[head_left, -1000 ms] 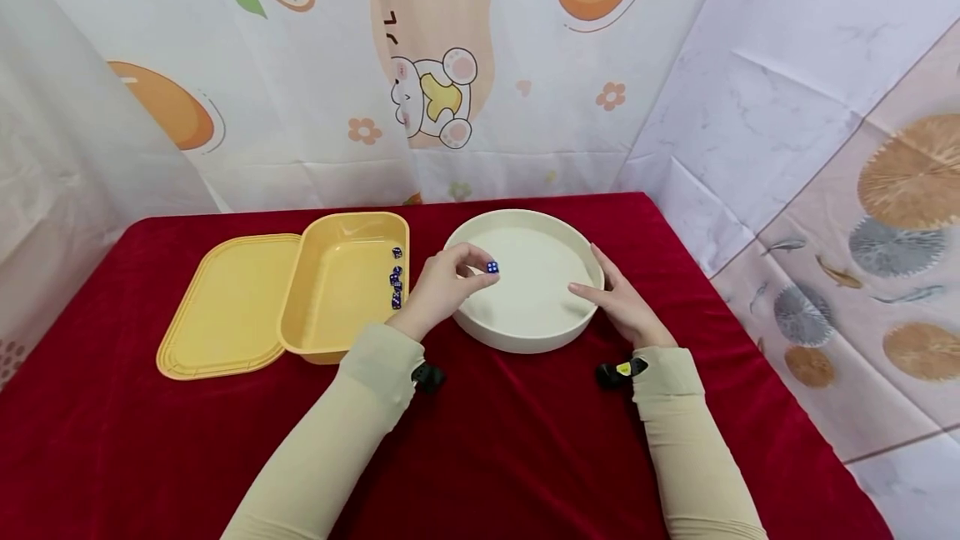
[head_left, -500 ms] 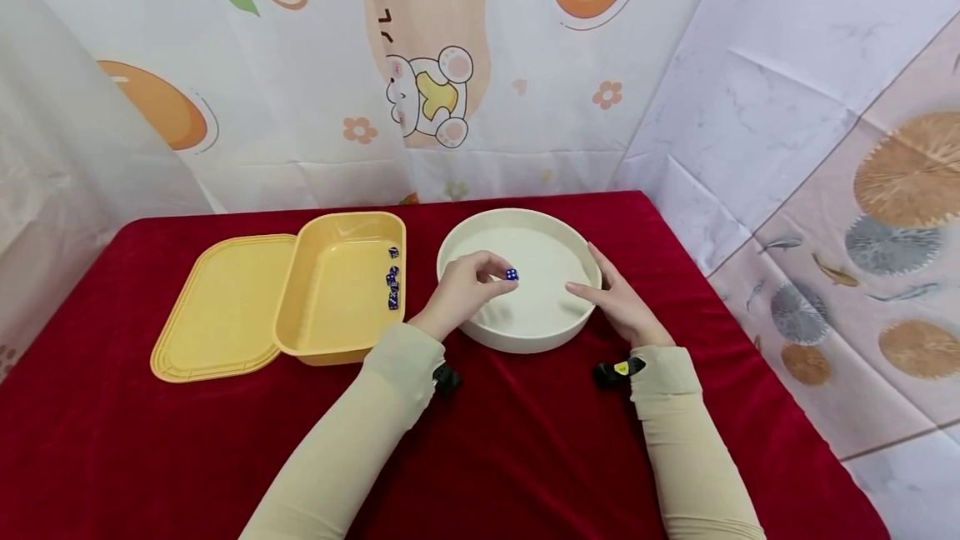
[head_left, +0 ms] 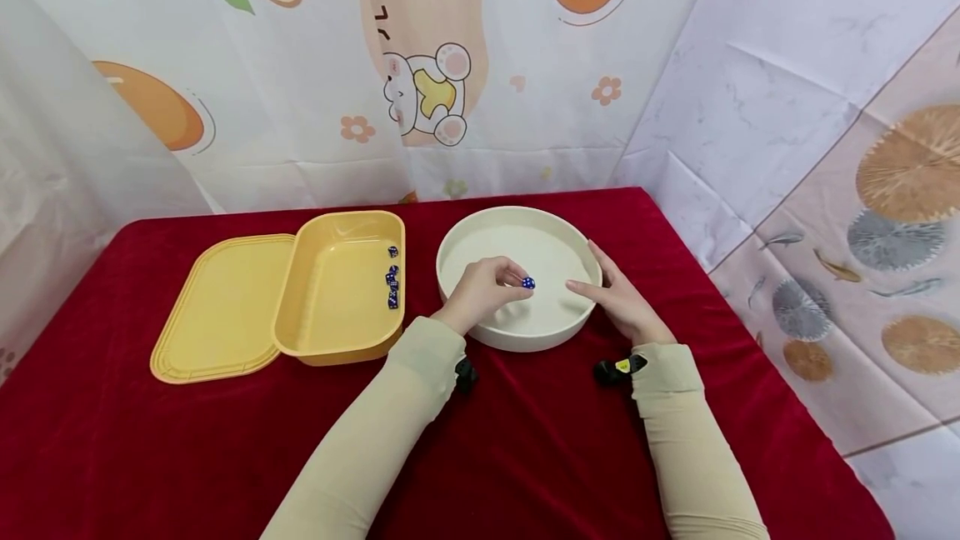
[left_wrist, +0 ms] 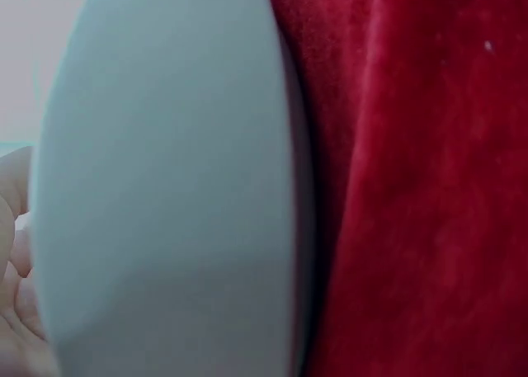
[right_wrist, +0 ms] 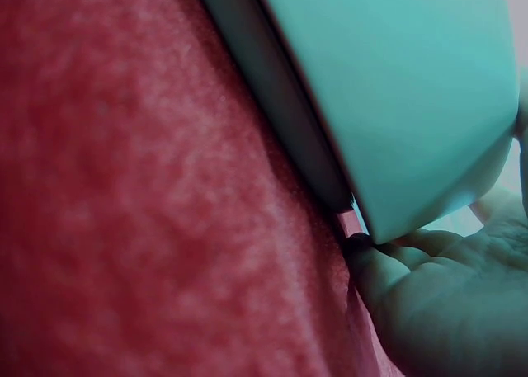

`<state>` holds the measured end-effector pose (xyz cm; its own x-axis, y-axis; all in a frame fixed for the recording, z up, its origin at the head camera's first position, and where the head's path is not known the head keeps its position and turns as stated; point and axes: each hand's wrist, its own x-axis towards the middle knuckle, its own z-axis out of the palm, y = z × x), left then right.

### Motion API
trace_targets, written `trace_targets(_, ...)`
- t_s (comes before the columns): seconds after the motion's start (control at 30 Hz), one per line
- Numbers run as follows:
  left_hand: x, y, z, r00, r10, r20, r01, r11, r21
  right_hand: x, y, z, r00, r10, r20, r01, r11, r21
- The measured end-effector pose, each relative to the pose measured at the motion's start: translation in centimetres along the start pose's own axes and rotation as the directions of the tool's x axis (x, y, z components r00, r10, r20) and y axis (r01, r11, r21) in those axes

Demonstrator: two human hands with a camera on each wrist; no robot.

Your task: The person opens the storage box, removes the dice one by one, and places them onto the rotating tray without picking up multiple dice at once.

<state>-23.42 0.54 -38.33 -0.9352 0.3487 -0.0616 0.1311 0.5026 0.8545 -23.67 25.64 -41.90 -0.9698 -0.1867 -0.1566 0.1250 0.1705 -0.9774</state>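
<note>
My left hand reaches over the rim of a round cream tray and pinches a blue die between thumb and fingers, above the tray floor. On the tray's right side my right hand grips the rim, thumb over the inside and fingers along the outer wall. The right wrist view has that hand against the outer wall. In the left wrist view the wall covers most of the left hand, and the die is hidden.
Left of the tray stands a yellow box with several blue dice along its right side. A yellow lid lies beside it, partly under the box. Red cloth covers the table; printed curtains hang behind and to the right.
My left hand has carried the die rightward and slightly nearer to me, further over the tray. The right hand keeps its grip on the tray's rim.
</note>
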Motion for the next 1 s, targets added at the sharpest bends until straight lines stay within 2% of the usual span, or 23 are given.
trace_targets(0.17, 0.2, -0.1, 0.6, 0.999, -0.041, 0.009, 0.041, 0.995, 0.088, 0.1, 0.1, -0.1, 1.000, 0.008, 0.002, -0.008, 1.000, -0.026)
trace_targets(0.6, 0.0, 0.0, 1.1, 0.997, -0.064, 0.050, 0.048, 0.961, 0.272, 0.0, 0.0, -0.2, 1.000, -0.005, 0.008, 0.005, 1.000, -0.019)
trace_targets(1.0, -0.1, 0.0, 1.4, 0.995, -0.087, 0.037, 0.070, 0.938, 0.340, 0.1, 0.2, -0.1, 1.000, -0.019, 0.010, 0.019, 1.000, -0.005)
